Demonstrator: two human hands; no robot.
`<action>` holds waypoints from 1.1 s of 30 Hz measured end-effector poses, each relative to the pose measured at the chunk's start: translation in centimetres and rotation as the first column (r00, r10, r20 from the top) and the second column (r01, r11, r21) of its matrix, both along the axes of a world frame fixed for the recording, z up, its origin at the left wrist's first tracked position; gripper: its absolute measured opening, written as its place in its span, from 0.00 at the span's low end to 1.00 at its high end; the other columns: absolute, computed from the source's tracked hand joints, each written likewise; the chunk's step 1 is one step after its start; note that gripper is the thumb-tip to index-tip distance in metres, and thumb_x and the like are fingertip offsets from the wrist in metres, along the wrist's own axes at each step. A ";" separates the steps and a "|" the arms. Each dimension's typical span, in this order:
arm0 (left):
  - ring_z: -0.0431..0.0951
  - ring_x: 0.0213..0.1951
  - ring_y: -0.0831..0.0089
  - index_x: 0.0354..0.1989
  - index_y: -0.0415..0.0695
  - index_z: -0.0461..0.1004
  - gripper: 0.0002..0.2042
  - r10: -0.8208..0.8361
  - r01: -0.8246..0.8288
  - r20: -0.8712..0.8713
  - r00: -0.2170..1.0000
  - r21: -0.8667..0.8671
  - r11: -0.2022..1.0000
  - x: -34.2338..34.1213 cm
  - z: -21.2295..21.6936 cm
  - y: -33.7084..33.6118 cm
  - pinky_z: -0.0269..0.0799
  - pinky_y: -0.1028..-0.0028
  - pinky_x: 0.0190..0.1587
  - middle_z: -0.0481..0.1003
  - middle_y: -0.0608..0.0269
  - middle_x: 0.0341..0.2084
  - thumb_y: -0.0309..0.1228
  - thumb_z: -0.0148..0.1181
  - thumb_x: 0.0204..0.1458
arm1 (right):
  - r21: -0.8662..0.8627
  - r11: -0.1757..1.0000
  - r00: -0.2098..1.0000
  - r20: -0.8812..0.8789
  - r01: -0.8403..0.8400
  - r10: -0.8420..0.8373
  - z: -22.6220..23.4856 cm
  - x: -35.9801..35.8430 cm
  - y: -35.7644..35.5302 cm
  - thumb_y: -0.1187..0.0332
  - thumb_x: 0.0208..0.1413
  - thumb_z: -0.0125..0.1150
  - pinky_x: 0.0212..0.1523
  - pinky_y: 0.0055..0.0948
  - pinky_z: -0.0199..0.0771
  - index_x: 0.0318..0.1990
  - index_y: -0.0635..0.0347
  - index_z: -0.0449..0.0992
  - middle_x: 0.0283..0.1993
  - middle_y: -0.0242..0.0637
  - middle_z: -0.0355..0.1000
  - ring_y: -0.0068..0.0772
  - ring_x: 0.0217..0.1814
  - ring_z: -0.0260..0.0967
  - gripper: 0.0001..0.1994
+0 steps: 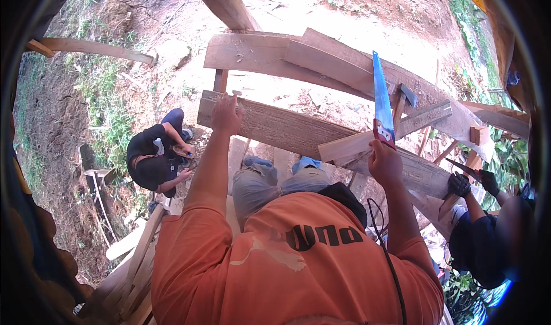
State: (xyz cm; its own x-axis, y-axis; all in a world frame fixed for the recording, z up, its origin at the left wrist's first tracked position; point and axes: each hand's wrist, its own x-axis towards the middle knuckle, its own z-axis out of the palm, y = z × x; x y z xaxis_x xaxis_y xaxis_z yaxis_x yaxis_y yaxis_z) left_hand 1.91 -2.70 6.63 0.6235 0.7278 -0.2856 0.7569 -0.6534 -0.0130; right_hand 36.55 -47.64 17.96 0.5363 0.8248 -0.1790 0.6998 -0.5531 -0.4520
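Note:
My right hand [383,161] is closed round the red handle of a handsaw [381,95]. Its bluish blade points upward, away from me. Short boards [346,145] lie crossed on a long plank just below the saw handle. My left hand [227,115] is at the left end of that long, rough plank [287,126], with its fingers bent over the upper edge. A small light piece [236,92], too small to name, shows by the fingertips. The plank runs across in front of my legs, sloping down to the right.
Beyond the plank, more boards [247,52] form a frame, with a hatchet [407,95] near the saw. A person [155,156] in dark clothes crouches at lower left. At right, another person's gloved hands [459,184] hold a dark tool. Lumber [138,256] is piled lower left.

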 end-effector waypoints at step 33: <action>0.81 0.66 0.44 0.68 0.38 0.77 0.34 0.807 -0.857 -0.418 0.417 -0.477 0.196 -33.4 3.1 -37.4 0.76 0.53 0.68 0.81 0.35 0.62 0.56 0.63 0.67 | -0.156 0.967 0.966 -0.190 -0.203 0.172 -9.2 -1.3 17.7 0.69 0.62 0.63 0.50 0.51 0.84 0.57 0.62 0.83 0.42 0.57 0.85 0.60 0.47 0.86 0.18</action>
